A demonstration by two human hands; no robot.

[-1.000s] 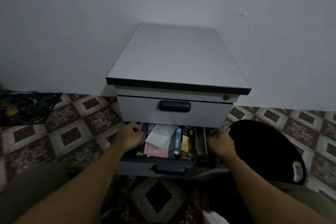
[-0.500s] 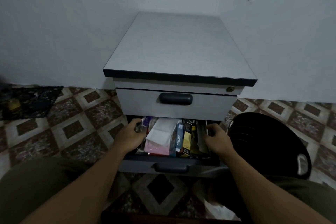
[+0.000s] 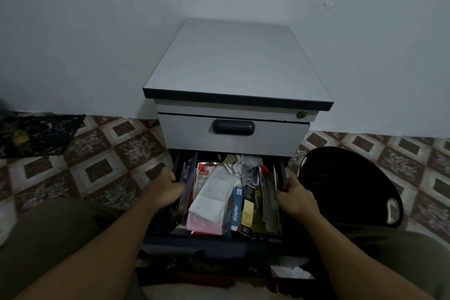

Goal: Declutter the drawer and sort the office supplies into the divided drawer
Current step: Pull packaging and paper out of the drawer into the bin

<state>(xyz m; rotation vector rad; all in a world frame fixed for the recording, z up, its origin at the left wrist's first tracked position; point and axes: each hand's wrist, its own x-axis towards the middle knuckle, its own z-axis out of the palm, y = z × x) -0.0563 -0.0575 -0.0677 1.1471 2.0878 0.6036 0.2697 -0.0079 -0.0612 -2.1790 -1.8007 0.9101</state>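
The only clear writing is "stapler", in white down the side of a blue box (image 3: 236, 209) standing on edge near the middle of the lower drawer (image 3: 219, 247). The same word shows upside down on a dark box (image 3: 275, 240) against the drawer's front edge. Print on the red-and-white packet (image 3: 203, 170) towards the back left is too blurred to read.

A white paper packet (image 3: 214, 192) lies over a pink pack (image 3: 203, 224) left of the blue box.

The left hand (image 3: 163, 190) grips the drawer's left wall and the right hand (image 3: 295, 198) grips its right wall, the fingers of each curled over the rim.

The drawer stands farther out of the cabinet (image 3: 238, 63) than half a second ago, and crumpled white items (image 3: 250, 161) now show at its back edge. The upper drawer (image 3: 190, 134) remains closed.
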